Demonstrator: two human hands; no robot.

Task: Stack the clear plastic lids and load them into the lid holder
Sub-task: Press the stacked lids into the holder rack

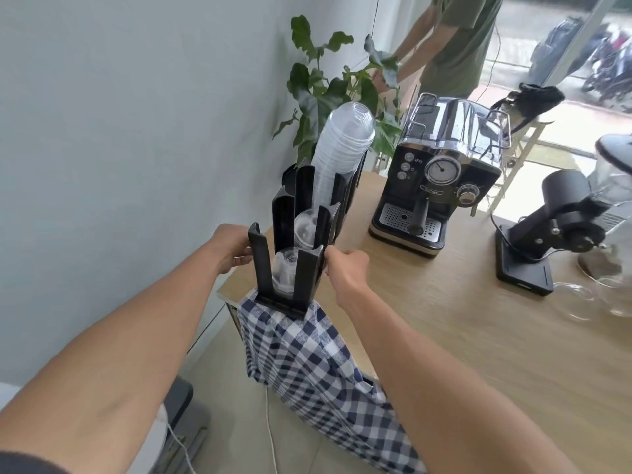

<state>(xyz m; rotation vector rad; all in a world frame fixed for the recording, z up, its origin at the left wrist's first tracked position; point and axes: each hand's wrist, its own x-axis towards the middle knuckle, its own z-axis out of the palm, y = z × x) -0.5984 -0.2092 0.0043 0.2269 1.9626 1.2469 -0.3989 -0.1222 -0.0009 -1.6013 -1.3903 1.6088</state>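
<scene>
1. Holder [301, 268]: black, slotted uprights, standing at the near left corner of the table [444, 336], its foot on a checked cloth [307, 354] that hangs over the edge. Set upright so that lids drop in from above and the uprights keep each column straight.
2. Lids, near slot [285, 268]: a short clear stack, seated low between the front uprights. This slot has plenty of room left, by my judgement.
3. Lids, middle slot [305, 230]: another short stack, just behind the first.
4. Lids, back slot [338, 148]: a tall column rising well above the uprights and leaning a little right.
5. My left hand [232, 249]: at the holder's left upright, fingers curled against it. I cannot tell whether they clamp it or only steady it; no lid seen in it.
6. My right hand [345, 266]: fingers curled together, knuckles by the front right upright, fingertips touching or nearly so. It carries no lid that I can see.
7. Both hands flank the holder, likely to brace it.
</scene>
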